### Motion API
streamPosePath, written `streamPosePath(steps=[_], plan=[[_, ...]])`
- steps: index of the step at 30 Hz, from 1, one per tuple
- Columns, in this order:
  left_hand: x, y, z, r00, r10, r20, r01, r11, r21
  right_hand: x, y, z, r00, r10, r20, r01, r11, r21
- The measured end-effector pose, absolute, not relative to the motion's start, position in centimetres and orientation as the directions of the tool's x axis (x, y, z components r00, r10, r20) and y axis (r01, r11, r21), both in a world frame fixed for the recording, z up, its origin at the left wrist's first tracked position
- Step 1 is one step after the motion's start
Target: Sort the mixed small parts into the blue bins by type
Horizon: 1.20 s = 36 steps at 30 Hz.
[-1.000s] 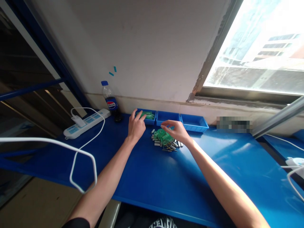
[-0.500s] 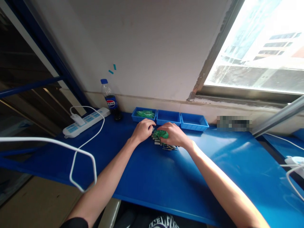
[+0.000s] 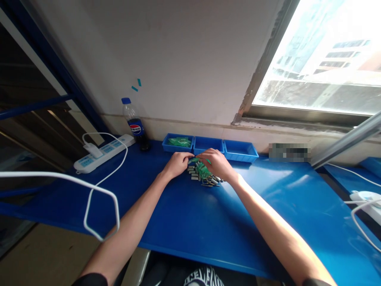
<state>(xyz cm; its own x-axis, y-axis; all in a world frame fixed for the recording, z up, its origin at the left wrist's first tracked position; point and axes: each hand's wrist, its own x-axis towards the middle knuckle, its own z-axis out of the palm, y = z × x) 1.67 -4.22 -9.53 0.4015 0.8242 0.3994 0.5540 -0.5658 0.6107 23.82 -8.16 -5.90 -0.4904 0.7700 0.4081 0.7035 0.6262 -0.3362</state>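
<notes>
My left hand (image 3: 177, 163) is closed, its thumb and forefinger pinching the near end of a small green plastic packet (image 3: 194, 160). From the other side, the fingertips of my right hand (image 3: 219, 163) bend down onto the same packet, partly hiding it. Below and between the hands lies a mixed pile: green plastic pieces (image 3: 203, 171), short silvery metal cylinders (image 3: 195, 174) and thin brass-coloured pins or screws (image 3: 210, 183). The right palm covers the pile's far right part.
Behind the hands stand three joined blue bins: the left bin (image 3: 164, 147) holds green packets, beside a middle bin (image 3: 208, 140) and a right bin (image 3: 241, 155). A cola bottle (image 3: 137, 129) and a power strip (image 3: 104, 153) are at left. A white cable (image 3: 116, 206) loops near my left forearm.
The green bunch under my right hand now lies spread on the pile. My right fingers have moved toward my left fingertips, and more metal pieces show. The view has shifted slightly.
</notes>
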Motion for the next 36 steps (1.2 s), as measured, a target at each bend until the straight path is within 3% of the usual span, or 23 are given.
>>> streamPosePath(steps=[3,7,11,17,20,22,24,27,29,33,36], plan=[[1.8,-4.2,-9.0,0.335,0.84,0.427,0.4,-0.537,0.743,23.9,-7.9,-5.8,-0.384,0.795,0.47,0.697,0.584,-0.417],[2.2,-4.5,-8.3,0.364,0.873,0.324,0.104,-0.384,0.918,23.8,-7.6,-5.9,-0.153,0.867,0.475,0.578,0.468,-0.668],[2.8,-4.9,-8.3,0.311,0.914,0.261,0.027,-0.283,0.959,23.6,-7.2,-6.1,-0.062,0.912,0.404,0.385,0.396,-0.834],[3.0,-4.6,-8.9,0.272,0.92,0.281,0.033,-0.301,0.953,23.7,-7.2,-6.5,-0.109,0.942,0.318,0.289,0.336,-0.896],[2.5,-4.0,-8.5,0.181,0.883,0.432,0.157,-0.46,0.874,23.7,-7.3,-6.4,-0.087,0.938,0.337,0.323,0.346,-0.881],[2.0,-3.4,-7.9,0.067,0.801,0.595,0.349,-0.578,0.738,23.8,-7.3,-6.2,-0.044,0.931,0.362,0.35,0.353,-0.868],[1.5,-2.8,-7.5,0.093,0.709,0.699,0.533,-0.628,0.567,24.0,-7.2,-6.0,-0.025,0.93,0.367,0.371,0.35,-0.86],[0.9,-2.0,-7.7,0.232,0.712,0.663,0.758,-0.56,0.335,24.5,-7.3,-5.6,-0.051,0.933,0.355,0.39,0.346,-0.853],[0.9,-1.9,-8.3,0.265,0.751,0.605,0.835,-0.493,0.245,24.8,-7.3,-5.5,-0.071,0.937,0.341,0.406,0.339,-0.848],[1.2,-2.5,-9.2,0.248,0.752,0.611,0.874,-0.445,0.193,25.0,-7.3,-5.5,-0.135,0.94,0.313,0.45,0.34,-0.826],[1.6,-3.1,-9.2,0.325,0.729,0.603,0.851,-0.504,0.149,25.1,-7.4,-5.5,-0.19,0.93,0.315,0.489,0.368,-0.791]])
